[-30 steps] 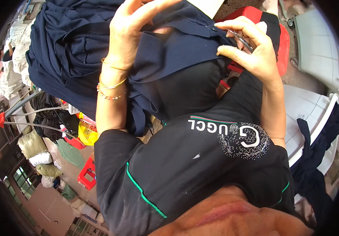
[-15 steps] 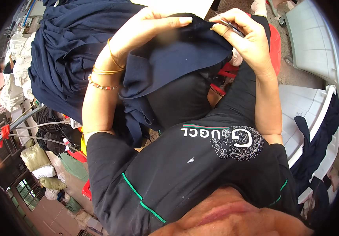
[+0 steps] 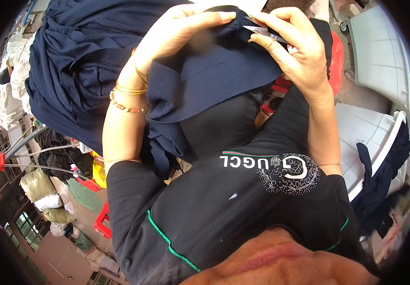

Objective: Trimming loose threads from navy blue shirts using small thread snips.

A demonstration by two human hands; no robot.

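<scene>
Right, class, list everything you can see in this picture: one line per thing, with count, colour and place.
Navy garment: one, dark blue, held up at top centre.
Thread snips: one, metal, top centre, at the garment's edge.
Pile of navy cloth: one, dark blue, upper left.
White plastic chairs: apparently two, white, right side.
Red stool: one, red, lower left.
Bangles: several, gold and beaded, left wrist.
Left hand: pinching the garment.
Right hand: holding the snips.

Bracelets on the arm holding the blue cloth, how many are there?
3, all on the left hand's wrist: one thin gold bangle nearest the hand, another gold bangle below it, then a beaded bracelet. More may hide behind the wrist.
</scene>
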